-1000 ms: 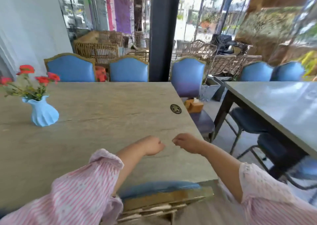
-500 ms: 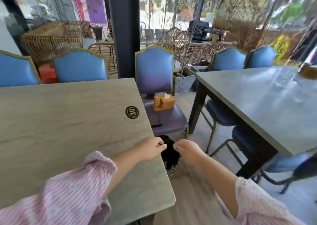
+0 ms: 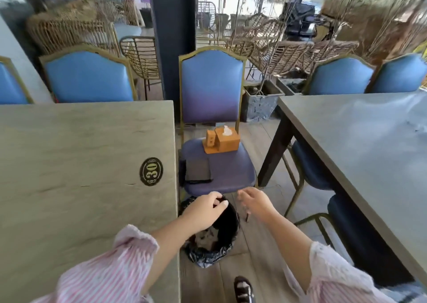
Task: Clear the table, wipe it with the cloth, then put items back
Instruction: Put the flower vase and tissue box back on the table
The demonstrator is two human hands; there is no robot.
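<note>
Worktop (image 3: 80,164) bare in the part visible, apart from a round number plate (image 3: 151,171) fixed near its right edge; no cloth in view anywhere, so wiping stage cannot be placed; cleared items parked on the blue chair (image 3: 219,164) just beside the worktop's end: a wooden tissue box (image 3: 227,139) with a small wooden holder (image 3: 210,140) touching its left side on a shared base, and a flat dark folder (image 3: 198,171) lying nearer the seat's front-left corner; tissue box probably light, stiff and easy to grip, best taken by the base from both sides so box and holder travel together; folder probably thin and smooth, best pinched at an edge overhanging nothing, lifted by sliding fingers under; left hand (image 3: 204,206) curled above a bin (image 3: 211,233) lined with a black bag, fingertips pinched on something small and dark, too small to identify; right hand (image 3: 254,202) open with fingers loosely spread, holding nothing, beside the bin's rim; second worktop (image 3: 369,152) well apart to the right; sandalled foot (image 3: 242,289) on the floor below.
</note>
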